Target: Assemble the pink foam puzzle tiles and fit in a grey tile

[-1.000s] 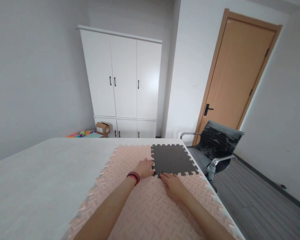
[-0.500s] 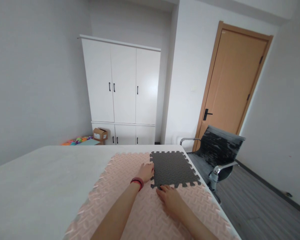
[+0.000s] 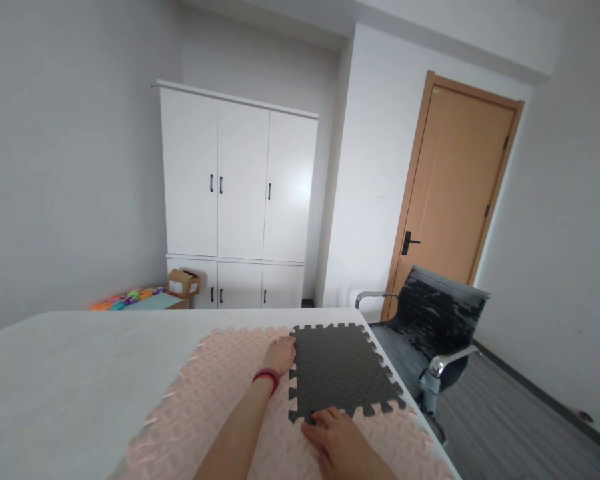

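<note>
- Grey tile (image 3: 341,368): we find it flat on the pink mat (image 3: 220,393), at 1 o'clock from our wrists, near the worktop (image 3: 70,373) corner. Over the last second it has drawn closer in view as the head tipped up.
- Left hand (image 3: 280,353): flat, fingers spread on the tile's 9 o'clock edge; no grip closed.
- Right hand (image 3: 336,441): slid to the 6 o'clock edge, fingertips pressing the teeth, holding nothing.
- Judgement: we are seating the seams.
</note>
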`<action>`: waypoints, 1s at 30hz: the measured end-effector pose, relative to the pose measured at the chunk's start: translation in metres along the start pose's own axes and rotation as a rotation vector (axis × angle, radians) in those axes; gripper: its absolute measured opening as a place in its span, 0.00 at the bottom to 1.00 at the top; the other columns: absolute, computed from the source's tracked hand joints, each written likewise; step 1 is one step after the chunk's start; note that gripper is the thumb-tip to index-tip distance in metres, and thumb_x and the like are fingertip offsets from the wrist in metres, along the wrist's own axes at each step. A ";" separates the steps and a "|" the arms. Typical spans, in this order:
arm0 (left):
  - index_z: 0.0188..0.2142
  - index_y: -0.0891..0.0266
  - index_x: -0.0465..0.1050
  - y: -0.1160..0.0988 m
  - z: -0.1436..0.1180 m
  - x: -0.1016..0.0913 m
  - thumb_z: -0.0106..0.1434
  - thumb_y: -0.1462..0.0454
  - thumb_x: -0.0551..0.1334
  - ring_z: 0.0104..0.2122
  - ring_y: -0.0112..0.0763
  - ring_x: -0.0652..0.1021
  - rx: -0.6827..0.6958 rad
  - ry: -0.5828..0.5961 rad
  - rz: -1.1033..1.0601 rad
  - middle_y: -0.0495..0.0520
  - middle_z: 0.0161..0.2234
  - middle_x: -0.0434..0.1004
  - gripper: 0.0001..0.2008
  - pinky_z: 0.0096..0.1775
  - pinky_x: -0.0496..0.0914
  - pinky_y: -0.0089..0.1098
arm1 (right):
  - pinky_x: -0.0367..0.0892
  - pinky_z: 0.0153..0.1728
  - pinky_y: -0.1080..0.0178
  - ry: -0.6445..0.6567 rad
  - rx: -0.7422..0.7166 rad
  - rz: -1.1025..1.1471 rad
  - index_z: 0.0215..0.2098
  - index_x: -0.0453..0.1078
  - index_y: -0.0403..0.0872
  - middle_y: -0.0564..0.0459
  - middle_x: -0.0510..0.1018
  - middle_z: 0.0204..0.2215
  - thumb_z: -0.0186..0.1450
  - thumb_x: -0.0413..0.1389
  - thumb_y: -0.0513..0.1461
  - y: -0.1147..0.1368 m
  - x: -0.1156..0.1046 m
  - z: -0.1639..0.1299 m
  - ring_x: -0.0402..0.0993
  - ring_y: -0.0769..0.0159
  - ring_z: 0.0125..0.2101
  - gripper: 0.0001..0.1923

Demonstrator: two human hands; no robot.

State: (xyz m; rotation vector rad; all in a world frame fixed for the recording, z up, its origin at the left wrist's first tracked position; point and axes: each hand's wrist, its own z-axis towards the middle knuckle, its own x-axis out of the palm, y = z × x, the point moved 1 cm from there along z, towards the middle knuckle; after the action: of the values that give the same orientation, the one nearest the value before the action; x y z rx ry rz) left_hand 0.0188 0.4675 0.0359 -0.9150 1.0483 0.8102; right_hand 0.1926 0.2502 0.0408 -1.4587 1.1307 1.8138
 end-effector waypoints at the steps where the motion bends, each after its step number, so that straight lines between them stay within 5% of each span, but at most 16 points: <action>1: 0.47 0.65 0.69 0.002 0.003 0.001 0.66 0.59 0.55 0.51 0.37 0.70 -0.003 -0.004 0.000 0.58 0.48 0.70 0.15 0.53 0.64 0.46 | 0.58 0.54 0.53 0.032 0.001 -0.008 0.57 0.62 0.57 0.51 0.65 0.54 0.58 0.49 0.39 -0.003 0.001 0.003 0.60 0.55 0.52 0.27; 9: 0.42 0.65 0.69 0.001 0.021 0.010 0.65 0.61 0.56 0.47 0.36 0.70 -0.127 -0.123 0.046 0.56 0.44 0.69 0.11 0.48 0.67 0.43 | 0.48 0.60 0.50 0.167 0.037 0.037 0.63 0.54 0.58 0.53 0.58 0.61 0.61 0.46 0.39 -0.020 0.017 0.011 0.52 0.54 0.59 0.31; 19: 0.47 0.65 0.68 -0.028 0.023 0.002 0.64 0.60 0.57 0.52 0.39 0.67 -0.129 -0.062 0.117 0.58 0.50 0.67 0.14 0.55 0.60 0.50 | 0.49 0.61 0.54 -0.021 0.014 0.075 0.63 0.56 0.56 0.54 0.59 0.60 0.62 0.44 0.37 0.002 0.007 0.000 0.53 0.59 0.60 0.30; 24: 0.52 0.66 0.65 -0.068 -0.021 -0.012 0.65 0.59 0.56 0.55 0.43 0.64 -0.045 -0.026 0.112 0.61 0.56 0.62 0.18 0.58 0.54 0.54 | 0.49 0.62 0.66 -0.021 -0.049 0.057 0.61 0.60 0.51 0.57 0.59 0.60 0.60 0.44 0.35 -0.019 -0.014 -0.020 0.55 0.71 0.60 0.30; 30: 0.48 0.63 0.67 -0.127 -0.119 -0.029 0.66 0.66 0.52 0.46 0.33 0.71 0.405 0.028 0.009 0.55 0.46 0.70 0.12 0.50 0.65 0.41 | 0.50 0.62 0.57 -0.120 0.260 -0.027 0.61 0.60 0.38 0.45 0.60 0.59 0.63 0.38 0.32 -0.077 -0.017 -0.069 0.56 0.62 0.60 0.29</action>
State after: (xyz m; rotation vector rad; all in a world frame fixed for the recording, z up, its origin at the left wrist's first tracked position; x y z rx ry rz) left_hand 0.0809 0.3054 0.0658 -0.5779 1.1872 0.5635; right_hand 0.2951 0.2305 0.0320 -1.1937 1.2276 1.6427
